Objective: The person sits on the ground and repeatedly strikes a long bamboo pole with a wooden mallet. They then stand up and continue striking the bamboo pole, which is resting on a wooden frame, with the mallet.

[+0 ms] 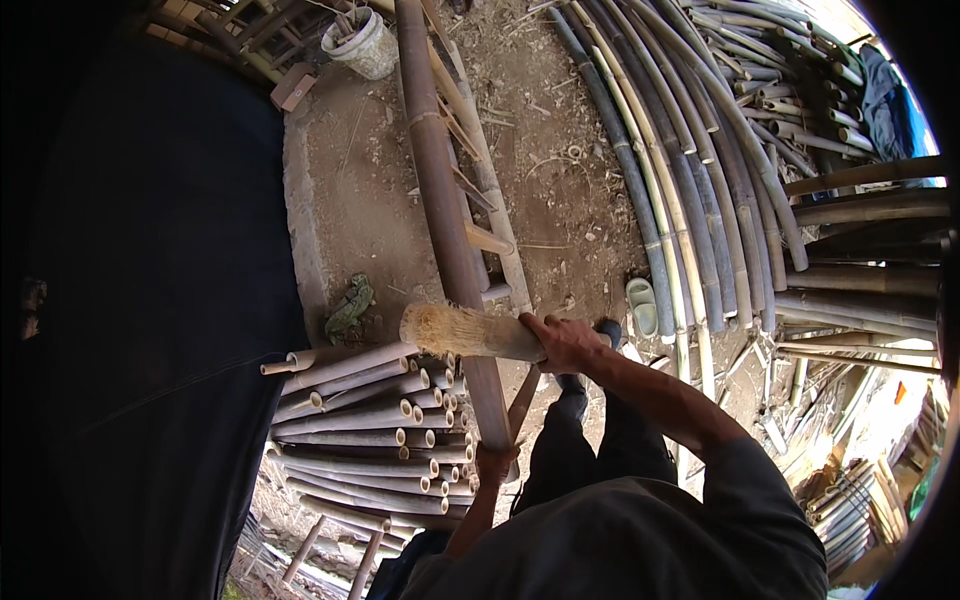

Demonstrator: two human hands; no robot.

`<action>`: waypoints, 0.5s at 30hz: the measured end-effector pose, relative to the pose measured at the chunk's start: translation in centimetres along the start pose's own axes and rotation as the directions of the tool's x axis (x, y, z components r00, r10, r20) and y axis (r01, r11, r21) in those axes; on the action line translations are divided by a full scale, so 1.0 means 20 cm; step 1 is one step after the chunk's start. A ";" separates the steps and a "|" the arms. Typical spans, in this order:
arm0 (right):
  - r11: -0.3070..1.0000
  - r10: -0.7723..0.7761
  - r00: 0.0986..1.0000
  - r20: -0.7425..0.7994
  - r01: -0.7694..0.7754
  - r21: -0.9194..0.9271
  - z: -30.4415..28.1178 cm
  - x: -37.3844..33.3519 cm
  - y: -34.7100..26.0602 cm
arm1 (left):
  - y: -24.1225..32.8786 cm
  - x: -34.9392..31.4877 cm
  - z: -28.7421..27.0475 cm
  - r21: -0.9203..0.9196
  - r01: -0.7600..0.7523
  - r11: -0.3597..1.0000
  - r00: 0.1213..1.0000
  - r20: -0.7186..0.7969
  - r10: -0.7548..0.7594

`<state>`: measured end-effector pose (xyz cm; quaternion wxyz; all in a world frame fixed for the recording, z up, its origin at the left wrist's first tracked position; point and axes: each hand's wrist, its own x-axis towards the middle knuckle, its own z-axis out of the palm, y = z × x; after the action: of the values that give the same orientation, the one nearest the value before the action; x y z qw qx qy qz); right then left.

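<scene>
My right hand (568,343) is closed round one end of a thick wooden club (485,333). The club's far end is frayed and fibrous, and it points left across a long brown bamboo pole (440,200). That pole runs from the top of the view down to my body. At its near end my left hand (494,462) is closed, with its fingers partly hidden. A flat, brown, blade-like piece (522,402) slants up beside the pole, next to my left hand. Whether that hand also grips this piece, I cannot make out.
A wooden, ladder-like frame (500,230) lies beside the pole. Cut bamboo lengths (370,440) are stacked at lower left, and long bamboo poles (690,180) lie at right. A white bucket (362,48), a green cloth (350,308) and a slipper (642,306) are on the dirt floor.
</scene>
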<state>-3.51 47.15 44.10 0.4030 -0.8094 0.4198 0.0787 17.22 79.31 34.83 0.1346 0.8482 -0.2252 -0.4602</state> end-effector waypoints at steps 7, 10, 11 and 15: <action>0.975 0.135 0.979 -0.150 -0.104 0.199 -0.29 0.06 0.28 | 0.69 0.56 -0.14 0.072 -0.311 0.948 0.945 -0.081 0.317; 0.972 0.135 0.964 -0.227 -0.084 0.221 -0.56 0.30 0.43 | 1.70 0.84 -0.21 0.044 -0.406 0.913 0.895 -0.185 0.407; 0.981 0.087 0.964 -0.252 -0.038 0.192 -0.67 0.43 0.41 | 1.85 0.97 -0.25 0.100 -0.387 0.917 0.881 -0.252 0.400; 0.993 0.025 0.981 -0.193 -0.002 0.117 -1.15 0.89 0.34 | 2.16 1.22 -0.29 0.145 0.016 0.989 0.943 -0.330 0.033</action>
<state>-2.00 17.47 47.08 0.4062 -0.7855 0.4663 -0.0226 22.47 29.80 39.17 0.1105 0.9201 -0.2359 -0.2926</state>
